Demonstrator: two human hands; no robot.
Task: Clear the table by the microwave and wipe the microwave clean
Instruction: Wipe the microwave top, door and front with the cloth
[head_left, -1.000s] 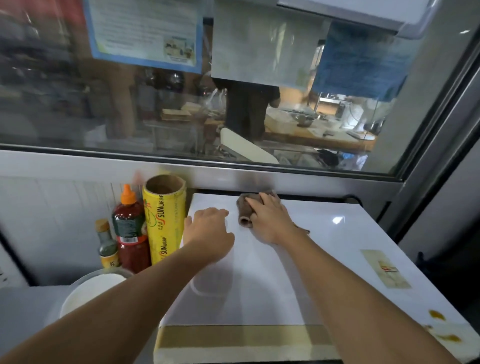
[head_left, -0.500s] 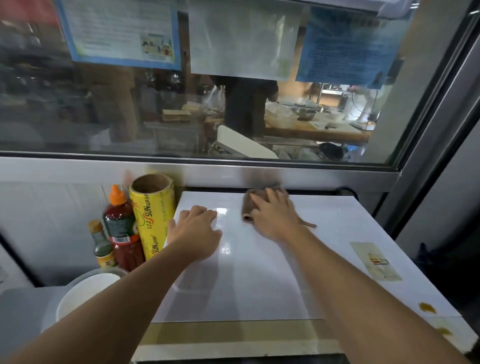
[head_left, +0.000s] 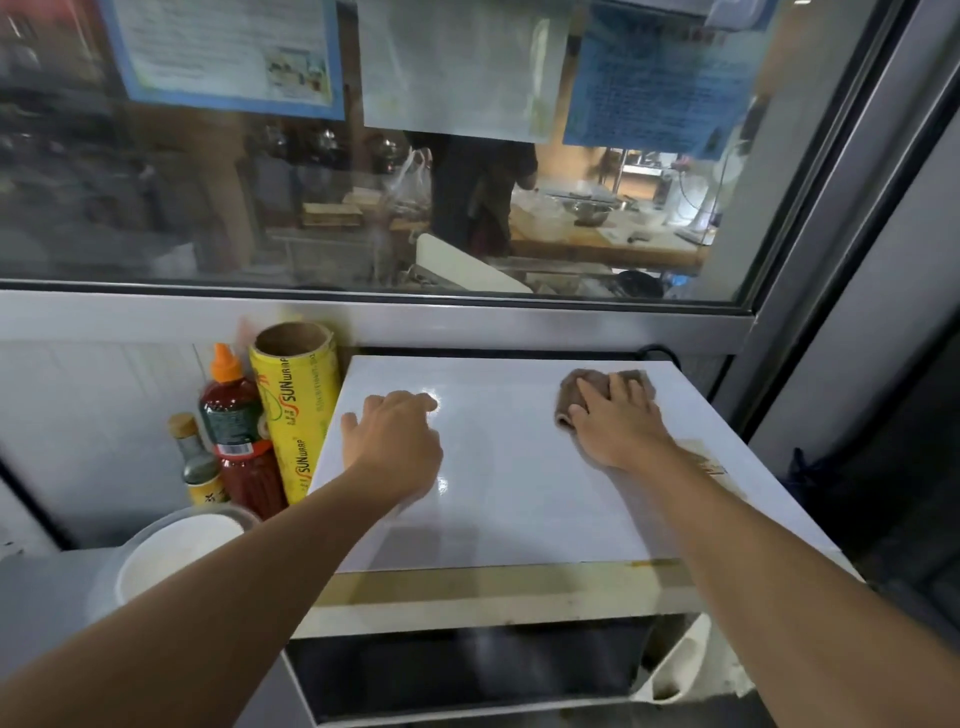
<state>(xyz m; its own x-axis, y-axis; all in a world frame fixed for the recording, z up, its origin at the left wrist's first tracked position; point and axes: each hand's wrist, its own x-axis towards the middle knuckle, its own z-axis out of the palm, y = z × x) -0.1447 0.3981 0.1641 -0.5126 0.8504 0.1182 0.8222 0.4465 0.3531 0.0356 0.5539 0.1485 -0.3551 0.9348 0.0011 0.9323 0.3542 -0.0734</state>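
**Cloth works the microwave's far right corner**

Nearest on the microwave (head_left: 498, 493) top, the left hand (head_left: 395, 441) rests toward its left edge, fingers loosely curled and holding nothing, probably steadying the body. Farther back, at the microwave's right rear, the right hand (head_left: 618, 421) presses a brown cloth (head_left: 576, 389) flat, fingers spread. The glossy white top shows yellowed grime along its front edge.

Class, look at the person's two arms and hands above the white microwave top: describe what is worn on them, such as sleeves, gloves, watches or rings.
Both forearms are bare as far as the frame shows; no sleeve edge comes into view. The left hand and the right hand wear no gloves. No watch, bracelet or band shows at either wrist, and no ring is visible on the fingers that can be seen. No markings appear on either arm.
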